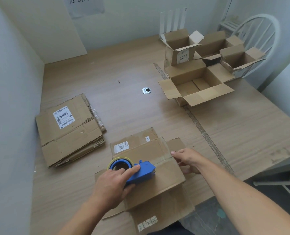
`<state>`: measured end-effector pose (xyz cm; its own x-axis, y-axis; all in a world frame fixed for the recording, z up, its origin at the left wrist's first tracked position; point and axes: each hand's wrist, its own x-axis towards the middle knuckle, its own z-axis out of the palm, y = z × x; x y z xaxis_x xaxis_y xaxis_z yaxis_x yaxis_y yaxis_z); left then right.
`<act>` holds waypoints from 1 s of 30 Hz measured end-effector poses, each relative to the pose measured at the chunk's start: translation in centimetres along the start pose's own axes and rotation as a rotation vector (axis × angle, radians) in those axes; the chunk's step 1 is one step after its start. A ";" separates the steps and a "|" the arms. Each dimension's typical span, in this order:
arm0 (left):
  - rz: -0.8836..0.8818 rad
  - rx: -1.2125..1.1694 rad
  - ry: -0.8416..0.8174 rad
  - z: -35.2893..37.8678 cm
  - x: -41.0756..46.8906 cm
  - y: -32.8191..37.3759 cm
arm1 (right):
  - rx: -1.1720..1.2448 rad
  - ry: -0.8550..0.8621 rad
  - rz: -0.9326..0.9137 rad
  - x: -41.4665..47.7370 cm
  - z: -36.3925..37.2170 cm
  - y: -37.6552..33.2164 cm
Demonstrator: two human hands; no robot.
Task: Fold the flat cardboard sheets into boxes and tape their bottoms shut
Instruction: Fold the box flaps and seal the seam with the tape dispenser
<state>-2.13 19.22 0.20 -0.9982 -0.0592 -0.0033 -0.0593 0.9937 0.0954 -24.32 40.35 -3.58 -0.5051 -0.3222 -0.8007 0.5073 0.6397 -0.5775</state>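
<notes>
wooden table [124, 68] under right hand [186, 160] | round metal hole cover [146, 90] well ahead of it | white chair [276, 31] far ahead, rightward | paper sign [86, 5] on wall [132, 22], far ahead-left

Far beyond the tape dispenser [137, 172], a paper sign [85, 5] on the wall carries large dark Chinese characters. The top edge cuts them off, and they seem to read 分拣口. Beyond the tape dispenser and to its right, a white label [183, 58] on the tall open box [180, 46] bears the handwritten number 7786, upside down. Left of the tape dispenser, the shipping label [63, 117] on the stack of flat sheets [68, 133] shows a bold printed 8, a large handwritten scrawl I cannot make out, and barcodes. Just beyond the tape dispenser, a sticker [121, 146] on the near box [157, 184] has a square code and a barcode, with print too small to read.
</notes>
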 end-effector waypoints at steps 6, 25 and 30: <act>-0.005 -0.017 -0.007 0.0 -0.1 -0.1 | -0.193 0.199 -0.110 0.5 0.0 1.3; -0.007 -0.022 -0.026 -0.2 0.1 0.0 | -0.453 0.454 -0.372 -0.5 3.6 2.1; -0.012 -0.137 0.083 -0.4 -0.4 -0.2 | -0.470 0.479 -0.400 0.4 5.0 4.1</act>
<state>-1.74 19.00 0.53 -0.9935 -0.0846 0.0761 -0.0650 0.9708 0.2310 -18.95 39.33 -7.03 -0.8878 -0.3231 -0.3277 -0.0723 0.8011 -0.5941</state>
